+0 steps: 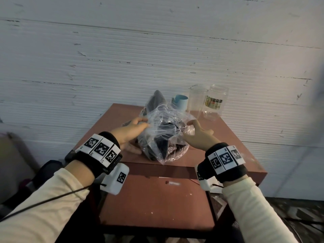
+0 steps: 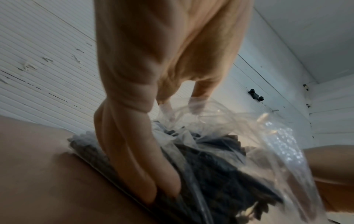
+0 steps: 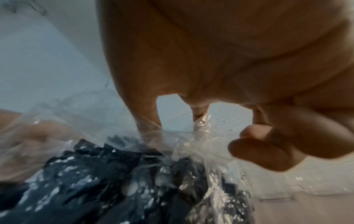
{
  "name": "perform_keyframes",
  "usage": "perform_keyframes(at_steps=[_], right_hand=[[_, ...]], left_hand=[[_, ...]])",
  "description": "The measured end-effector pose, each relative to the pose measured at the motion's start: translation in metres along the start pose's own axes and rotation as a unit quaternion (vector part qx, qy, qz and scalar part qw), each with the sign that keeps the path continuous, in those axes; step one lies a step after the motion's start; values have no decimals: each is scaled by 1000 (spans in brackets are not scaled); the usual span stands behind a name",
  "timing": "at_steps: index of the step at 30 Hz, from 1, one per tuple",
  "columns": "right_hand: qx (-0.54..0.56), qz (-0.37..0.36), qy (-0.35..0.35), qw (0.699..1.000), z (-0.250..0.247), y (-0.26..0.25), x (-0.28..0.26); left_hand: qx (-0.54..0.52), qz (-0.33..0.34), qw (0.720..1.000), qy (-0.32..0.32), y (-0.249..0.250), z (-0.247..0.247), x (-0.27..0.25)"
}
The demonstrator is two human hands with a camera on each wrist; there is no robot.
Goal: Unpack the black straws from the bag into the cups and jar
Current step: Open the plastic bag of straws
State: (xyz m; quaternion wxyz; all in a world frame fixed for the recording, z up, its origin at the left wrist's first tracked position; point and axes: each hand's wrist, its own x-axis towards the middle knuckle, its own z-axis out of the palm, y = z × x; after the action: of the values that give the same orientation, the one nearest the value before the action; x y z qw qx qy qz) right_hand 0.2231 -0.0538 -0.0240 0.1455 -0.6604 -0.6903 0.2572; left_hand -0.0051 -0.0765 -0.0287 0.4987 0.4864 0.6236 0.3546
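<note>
A clear plastic bag (image 1: pixel 164 130) full of black straws (image 1: pixel 161 146) stands on the reddish-brown table (image 1: pixel 228 146). My left hand (image 1: pixel 133 128) pinches the bag's film on its left side, lower fingers resting by the straws (image 2: pixel 210 166). My right hand (image 1: pixel 196 132) pinches the crumpled plastic (image 3: pixel 199 136) on the right side. Behind the bag stand a light blue cup (image 1: pixel 180 102), a clear cup (image 1: pixel 197 99) and a clear jar (image 1: pixel 216 102) with a label. The bag's mouth is bunched between both hands.
A white ribbed wall (image 1: pixel 122 58) rises right behind the table. A lower reddish panel (image 1: pixel 157 199) lies at the table's near side. Dark objects (image 1: pixel 47 172) sit at the left below the table. Table surface shows to the right of the bag.
</note>
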Motion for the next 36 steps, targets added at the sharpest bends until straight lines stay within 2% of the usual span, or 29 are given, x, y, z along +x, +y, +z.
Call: perform_keyframes(at_steps=[5,10,13,21,25,28,31,34,36], right_hand=[[90,-40,-50,994,17,2,2],[177,-87,-64,978,18,-4,1],[237,-126,-59,961,19,0,3],[351,-224,-55,907,4,-2,2],[417,-292,-7,861,-19,-18,10],[428,-328,64,840,-34,-31,19],[426,-330,115,835,-38,-42,29],[448,-300,104,836,-30,-49,34],[435,-273,93,853,-23,-52,42]], left_hand=[[-44,-17,999,-16,1,4,1],[-97,-9,995,-19,0,9,2],[-128,11,992,-20,-1,8,3],[-196,78,977,33,20,7,7],[-245,112,963,13,41,-1,3],[-292,132,947,-3,51,-7,2],[-329,137,934,-12,54,-11,4],[-313,136,940,18,49,-12,8],[-281,136,949,48,43,-13,13]])
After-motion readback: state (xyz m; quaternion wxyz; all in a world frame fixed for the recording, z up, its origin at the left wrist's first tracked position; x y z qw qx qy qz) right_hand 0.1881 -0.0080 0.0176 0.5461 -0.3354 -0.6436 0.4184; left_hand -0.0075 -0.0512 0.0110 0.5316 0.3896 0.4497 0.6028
